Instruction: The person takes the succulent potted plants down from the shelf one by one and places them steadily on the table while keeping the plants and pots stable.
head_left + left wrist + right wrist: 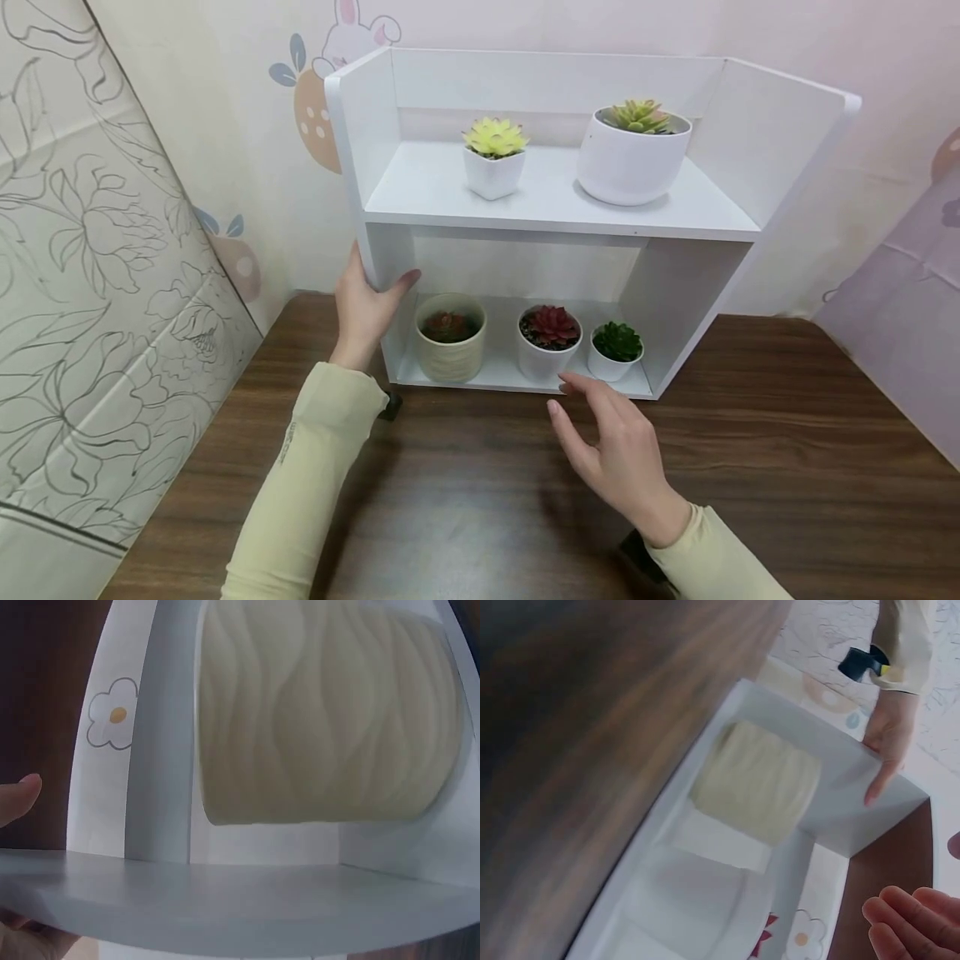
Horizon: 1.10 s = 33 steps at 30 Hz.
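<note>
A white two-tier shelf (480, 218) stands on the wooden table. My left hand (362, 310) grips its left side panel, thumb inside and the other fingers around the outside. Just right of that thumb, on the lower tier, is a cream wavy-textured pot (450, 358) with a reddish succulent; the left wrist view shows this pot (322, 712) close up. Beside it stand a white pot with a dark red succulent (551, 327) and a small white pot with a green succulent (617, 342). My right hand (618, 446) is in front of these, fingers loosely extended, holding nothing.
The upper tier holds a small white pot with a yellow-green succulent (493, 171) and a larger round white pot (633, 167). Behind the shelf rises a wall (300, 208) with rabbit and carrot prints. A flower-patterned panel (112, 250) borders the dark wooden table (465, 500) on the left.
</note>
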Each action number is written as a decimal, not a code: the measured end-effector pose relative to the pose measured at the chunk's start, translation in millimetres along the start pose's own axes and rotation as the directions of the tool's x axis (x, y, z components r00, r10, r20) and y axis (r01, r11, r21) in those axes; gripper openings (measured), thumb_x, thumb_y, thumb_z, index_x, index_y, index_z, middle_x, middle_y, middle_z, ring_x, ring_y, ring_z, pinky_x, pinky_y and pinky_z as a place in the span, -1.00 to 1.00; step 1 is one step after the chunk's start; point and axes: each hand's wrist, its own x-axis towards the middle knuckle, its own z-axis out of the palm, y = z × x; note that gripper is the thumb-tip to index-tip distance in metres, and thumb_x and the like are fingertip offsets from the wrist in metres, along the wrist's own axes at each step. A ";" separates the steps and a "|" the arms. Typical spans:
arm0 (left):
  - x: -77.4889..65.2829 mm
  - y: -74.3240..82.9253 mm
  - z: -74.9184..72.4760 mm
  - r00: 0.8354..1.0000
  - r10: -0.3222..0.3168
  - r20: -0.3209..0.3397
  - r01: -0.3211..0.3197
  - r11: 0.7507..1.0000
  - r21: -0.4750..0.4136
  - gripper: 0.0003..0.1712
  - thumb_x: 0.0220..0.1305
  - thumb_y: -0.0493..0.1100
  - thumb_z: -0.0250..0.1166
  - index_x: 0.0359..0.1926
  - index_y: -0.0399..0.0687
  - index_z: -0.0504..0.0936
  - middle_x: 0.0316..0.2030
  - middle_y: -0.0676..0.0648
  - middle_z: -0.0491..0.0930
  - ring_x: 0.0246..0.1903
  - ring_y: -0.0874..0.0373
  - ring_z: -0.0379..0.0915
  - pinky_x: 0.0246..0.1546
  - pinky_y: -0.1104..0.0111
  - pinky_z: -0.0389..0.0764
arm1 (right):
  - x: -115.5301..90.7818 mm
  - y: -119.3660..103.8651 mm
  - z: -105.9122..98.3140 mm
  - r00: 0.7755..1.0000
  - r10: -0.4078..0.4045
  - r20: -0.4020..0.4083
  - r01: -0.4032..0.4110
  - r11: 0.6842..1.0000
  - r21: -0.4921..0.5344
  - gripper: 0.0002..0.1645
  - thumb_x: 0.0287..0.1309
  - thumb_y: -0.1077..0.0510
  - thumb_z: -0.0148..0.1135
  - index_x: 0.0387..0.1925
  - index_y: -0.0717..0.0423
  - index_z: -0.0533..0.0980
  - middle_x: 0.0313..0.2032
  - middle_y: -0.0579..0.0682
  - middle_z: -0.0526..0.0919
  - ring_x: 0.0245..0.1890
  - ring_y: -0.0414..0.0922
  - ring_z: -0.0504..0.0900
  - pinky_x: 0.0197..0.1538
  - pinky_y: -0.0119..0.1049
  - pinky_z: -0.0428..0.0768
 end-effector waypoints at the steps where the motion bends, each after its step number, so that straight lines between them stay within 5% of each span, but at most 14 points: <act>1: 1.1 -0.2 0.6 1.000 -0.008 -0.005 0.008 1.000 -0.002 -0.22 0.03 -0.10 0.47 0.27 -0.14 0.36 0.10 -0.24 0.54 0.11 -0.14 0.46 0.14 -0.01 0.46 | 2.9 -1.0 -0.1 1.000 -0.004 -0.007 0.004 1.000 0.004 -0.59 0.19 0.04 0.20 -0.01 0.19 0.55 -0.22 0.02 0.72 -0.24 -0.06 0.66 -0.20 -0.15 0.57; 14: 4.6 -10.1 3.8 1.000 0.006 0.003 -0.005 0.993 -0.118 -0.49 0.29 -0.38 0.06 0.27 -0.32 0.31 0.15 -0.35 0.45 0.22 -0.25 0.35 0.22 -0.11 0.37 | 41.7 -14.0 -0.6 0.999 0.002 -0.050 0.004 0.993 0.118 -0.57 0.09 0.16 0.25 0.03 0.19 0.54 -0.20 0.03 0.69 -0.22 -0.08 0.64 -0.12 -0.29 0.57; 33: 7.6 -14.9 6.3 0.999 -0.010 0.049 0.017 0.989 -0.150 -0.46 0.29 -0.39 0.03 0.30 -0.32 0.27 0.11 -0.39 0.40 0.19 -0.28 0.32 0.23 -0.10 0.36 | 106.8 -31.2 -6.0 0.975 0.004 -0.221 0.057 0.961 0.271 -0.63 0.06 0.21 0.26 -0.06 0.26 0.58 -0.21 0.10 0.71 -0.28 -0.06 0.65 -0.10 -0.43 0.56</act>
